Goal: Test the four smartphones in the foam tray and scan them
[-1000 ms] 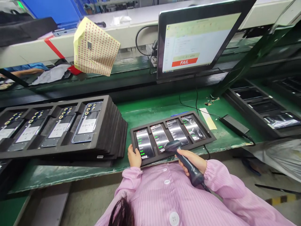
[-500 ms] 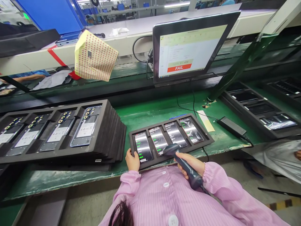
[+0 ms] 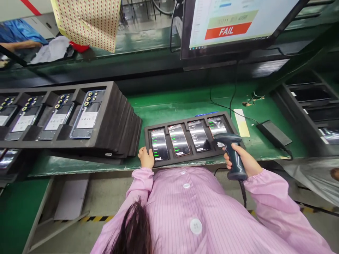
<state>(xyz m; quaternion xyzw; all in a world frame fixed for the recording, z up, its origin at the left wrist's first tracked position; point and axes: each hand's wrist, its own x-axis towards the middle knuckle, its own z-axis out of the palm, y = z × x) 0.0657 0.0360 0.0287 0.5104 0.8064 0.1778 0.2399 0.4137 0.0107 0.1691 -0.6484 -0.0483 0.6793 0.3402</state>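
Note:
A dark barcode scanner [image 3: 234,157] is gripped in my right hand [image 3: 245,160], its head over the rightmost phone [image 3: 218,127] and covering that phone's lower part. Several phones lie screen up in a black foam tray [image 3: 174,161] at the bench's front edge. Green text shows on the leftmost phone [image 3: 159,144] and on the orange-edged phone [image 3: 179,140] beside it. The third phone [image 3: 198,135] has glare on its screen. At the tray's near left corner, my left hand [image 3: 146,157] holds the rim with its fingers curled.
On the left stands a tall stack of foam trays [image 3: 119,120] with phones back up. A monitor [image 3: 230,30] reads FAIL. A power adapter [image 3: 274,132], a yellowish paper strip [image 3: 241,122] and cables lie to the right. More trays [image 3: 299,109] are at far right.
The scanner in my right hand has moved right, from near the second and third phones to the rightmost one. My left hand stays at the tray corner. The view has tilted down.

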